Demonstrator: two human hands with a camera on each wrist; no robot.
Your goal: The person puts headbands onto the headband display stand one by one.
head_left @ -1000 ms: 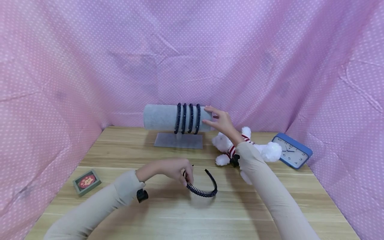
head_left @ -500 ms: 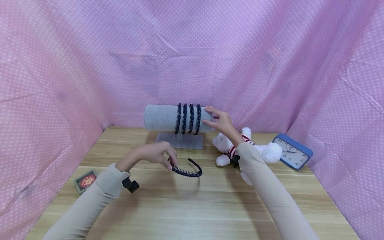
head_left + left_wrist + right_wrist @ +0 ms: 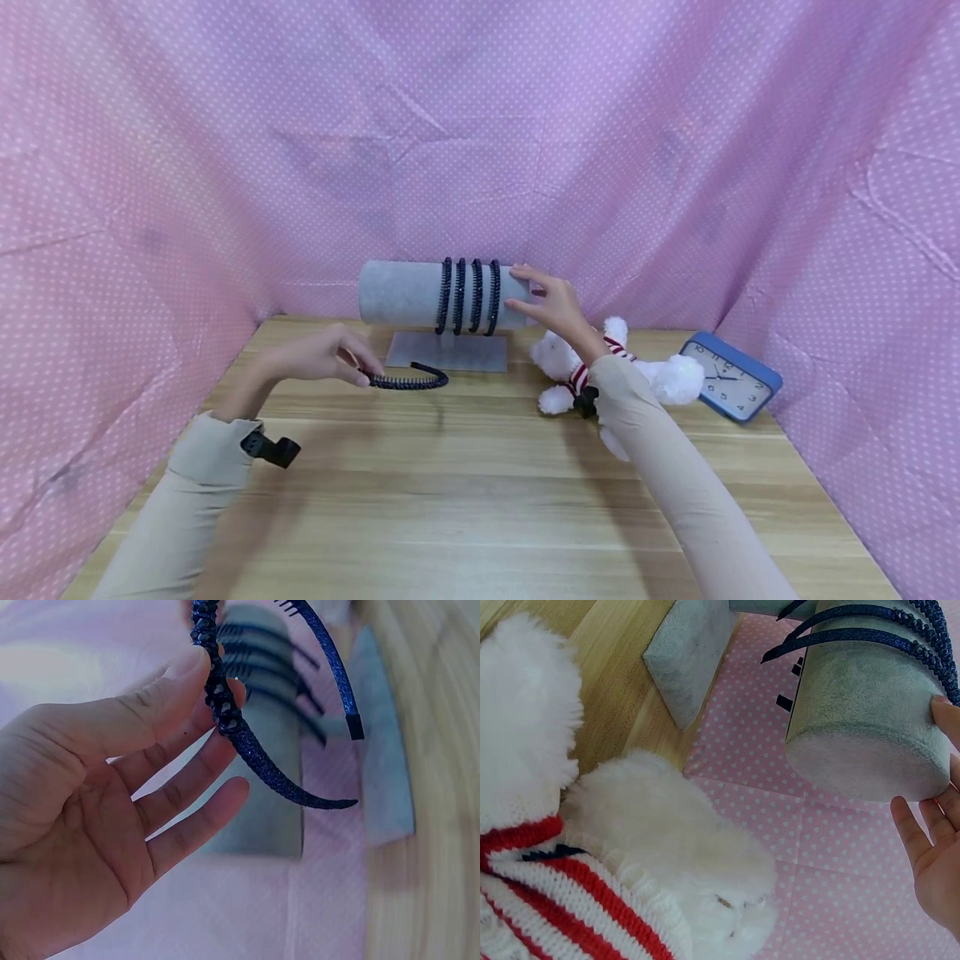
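Observation:
My left hand [image 3: 330,357] pinches a dark, toothed headband [image 3: 408,382] near one end, in front of and left of the grey display stand's base [image 3: 450,353]. In the left wrist view the headband [image 3: 259,765] is navy and glittery, held between thumb and fingertips, its ends hanging free. Several similar headbands [image 3: 477,296] sit side by side round the right half of the grey padded roll [image 3: 401,292]. My right hand [image 3: 553,302] rests thumb and fingers on the roll's right end. In the right wrist view that hand [image 3: 939,862] shows only in part at the edge.
A white plush toy [image 3: 558,358] in a red-striped sweater lies under my right forearm. To its right a blue square clock [image 3: 731,375] leans back on the wooden table [image 3: 480,508]. Pink dotted cloth [image 3: 480,150] hangs behind and at both sides.
My left hand has carried the headband left and away from me, from the table's middle toward the stand. The left forearm now covers the small framed piece. My right hand stays on the roll.

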